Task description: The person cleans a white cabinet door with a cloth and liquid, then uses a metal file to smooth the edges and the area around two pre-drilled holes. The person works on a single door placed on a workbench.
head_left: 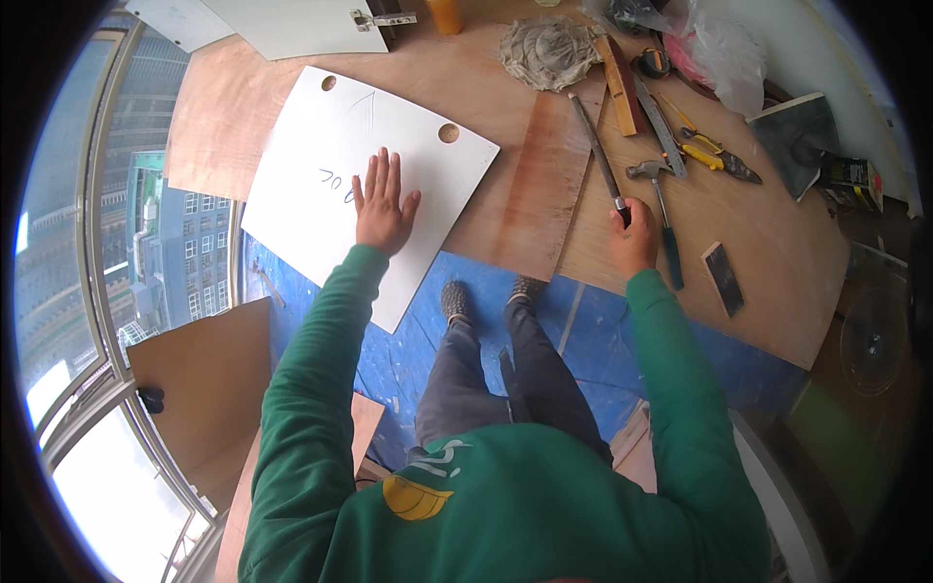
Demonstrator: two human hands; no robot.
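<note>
My left hand lies flat on a white board, fingers stretched out and slightly spread. The board has two round holes near its far edge and some pencil marks. It rests on the plywood worktop at a slant, its near corner jutting past the worktop edge. In my right hand is the handle of a long dark file, its blade pointing away and to the left over the wood. A hammer with a dark green grip lies just right of that hand.
Around the worktop lie a wooden plane, a metal strip, yellow-handled cutters, a dark block and a crumpled cloth. A hinged white panel stands far left. Blue sheeting covers the floor beside the window.
</note>
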